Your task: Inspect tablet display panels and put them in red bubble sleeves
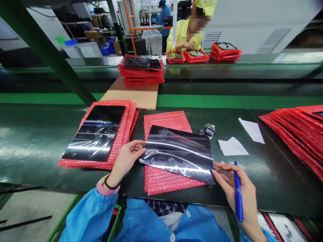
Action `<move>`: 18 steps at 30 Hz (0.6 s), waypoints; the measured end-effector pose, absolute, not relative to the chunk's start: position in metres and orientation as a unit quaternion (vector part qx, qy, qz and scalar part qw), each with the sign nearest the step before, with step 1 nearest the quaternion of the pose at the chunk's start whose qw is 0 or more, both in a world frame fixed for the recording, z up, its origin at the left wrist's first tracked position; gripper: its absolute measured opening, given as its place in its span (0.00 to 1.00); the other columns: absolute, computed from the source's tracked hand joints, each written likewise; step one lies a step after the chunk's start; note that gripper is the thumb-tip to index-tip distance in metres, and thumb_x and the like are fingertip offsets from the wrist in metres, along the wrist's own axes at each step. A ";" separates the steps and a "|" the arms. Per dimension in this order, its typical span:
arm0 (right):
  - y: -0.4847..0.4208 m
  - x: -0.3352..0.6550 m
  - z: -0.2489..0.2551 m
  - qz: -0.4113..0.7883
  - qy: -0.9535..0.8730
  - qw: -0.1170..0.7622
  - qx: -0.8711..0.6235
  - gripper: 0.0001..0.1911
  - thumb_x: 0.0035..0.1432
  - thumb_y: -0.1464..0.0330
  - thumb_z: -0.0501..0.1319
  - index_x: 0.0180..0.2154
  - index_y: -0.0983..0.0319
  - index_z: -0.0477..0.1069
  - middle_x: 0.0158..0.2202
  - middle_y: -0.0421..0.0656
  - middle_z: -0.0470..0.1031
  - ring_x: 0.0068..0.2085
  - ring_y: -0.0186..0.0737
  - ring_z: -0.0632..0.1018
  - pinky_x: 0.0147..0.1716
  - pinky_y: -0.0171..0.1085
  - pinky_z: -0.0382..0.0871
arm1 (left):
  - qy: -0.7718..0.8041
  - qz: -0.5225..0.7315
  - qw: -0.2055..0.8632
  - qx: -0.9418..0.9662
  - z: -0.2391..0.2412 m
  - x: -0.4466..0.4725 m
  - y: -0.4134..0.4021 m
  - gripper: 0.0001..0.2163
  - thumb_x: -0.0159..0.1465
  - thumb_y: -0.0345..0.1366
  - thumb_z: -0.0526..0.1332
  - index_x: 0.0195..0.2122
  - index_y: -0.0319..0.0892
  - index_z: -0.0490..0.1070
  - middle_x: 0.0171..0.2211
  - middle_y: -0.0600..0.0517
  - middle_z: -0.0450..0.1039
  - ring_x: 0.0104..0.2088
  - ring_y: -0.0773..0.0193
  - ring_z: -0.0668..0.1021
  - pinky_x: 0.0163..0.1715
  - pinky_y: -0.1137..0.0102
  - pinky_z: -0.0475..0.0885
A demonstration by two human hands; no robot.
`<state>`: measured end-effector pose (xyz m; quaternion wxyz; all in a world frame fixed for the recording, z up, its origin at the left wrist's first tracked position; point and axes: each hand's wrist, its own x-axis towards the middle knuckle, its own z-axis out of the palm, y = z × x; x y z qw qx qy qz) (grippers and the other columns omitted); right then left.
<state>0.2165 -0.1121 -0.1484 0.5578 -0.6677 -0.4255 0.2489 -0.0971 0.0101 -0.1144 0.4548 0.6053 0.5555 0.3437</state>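
Observation:
A glossy black panel (178,153) lies tilted over a red bubble-wrap sheet (165,179) on the dark green bench. My left hand (126,159) pinches the panel's left edge. My right hand (238,188) touches the panel's lower right corner with its fingertips while a blue pen (237,195) rests between its fingers. To the left, a second black panel (97,132) sits on a stack of red bubble-wrap bags (124,126).
A small metal clip (208,130) and two white paper scraps (232,147) lie right of the panel. Red bags are piled at the far right (297,134) and on a wooden board (141,72). A person in yellow (183,35) works across the conveyor.

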 end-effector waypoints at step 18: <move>-0.095 0.180 -0.124 0.083 -0.802 0.360 -0.469 0.10 0.63 0.76 0.56 0.44 0.59 0.67 0.48 0.48 0.78 0.52 0.42 0.77 0.50 0.40 0.74 | 0.314 0.179 0.050 0.931 -0.103 -0.055 -0.021 0.18 0.69 0.29 0.49 0.59 0.34 0.63 0.60 0.41 0.66 0.63 0.56 0.65 0.61 0.57 0.65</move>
